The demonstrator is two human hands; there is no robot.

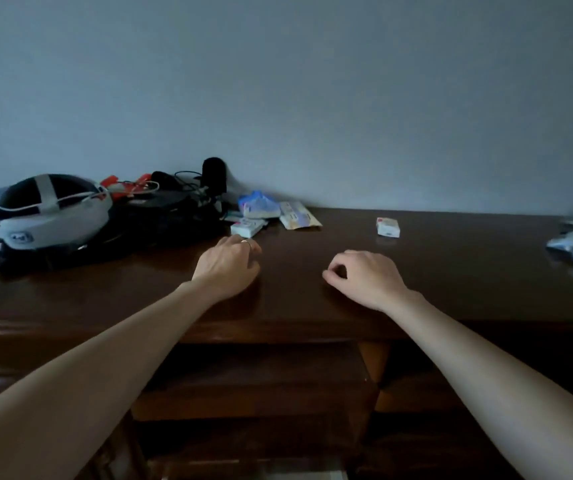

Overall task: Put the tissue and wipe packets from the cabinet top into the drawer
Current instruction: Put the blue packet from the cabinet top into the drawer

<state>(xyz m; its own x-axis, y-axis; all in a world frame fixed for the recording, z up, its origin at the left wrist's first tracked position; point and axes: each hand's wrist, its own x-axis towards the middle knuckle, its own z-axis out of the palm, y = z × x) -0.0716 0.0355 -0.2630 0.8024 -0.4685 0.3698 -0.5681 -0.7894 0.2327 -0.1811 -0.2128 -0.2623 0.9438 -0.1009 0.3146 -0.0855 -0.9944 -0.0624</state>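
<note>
My left hand [229, 265] and right hand [364, 277] rest loosely curled and empty on the dark polished wooden cabinet top [451, 271], small white tissue packets [247, 227] just beyond my left hand, the drawer [253, 382] open below

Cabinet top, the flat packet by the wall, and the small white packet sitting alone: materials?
Cabinet top: looks like dark wood with a glossy varnish; it mirrors the items on it and shows sheen lines along the front edge.
Flat packet: probably thin plastic film, lying limp with a printed, slightly shiny face.
Small white packet: likely film-wrapped tissues, boxy with soft corners; too small to be sure.
</note>
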